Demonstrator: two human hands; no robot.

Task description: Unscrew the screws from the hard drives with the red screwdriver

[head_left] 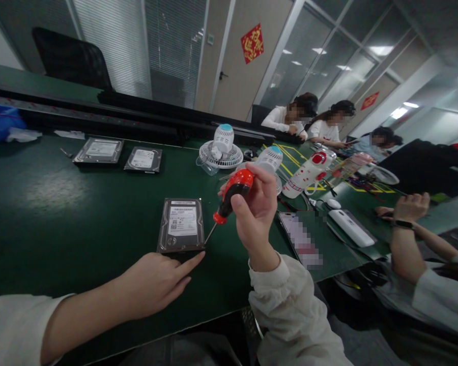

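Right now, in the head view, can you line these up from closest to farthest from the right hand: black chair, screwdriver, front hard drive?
1. Screwdriver: held in the right hand.
2. Front hard drive: on the table, to that hand's left.
3. Black chair: far left, beyond the table.
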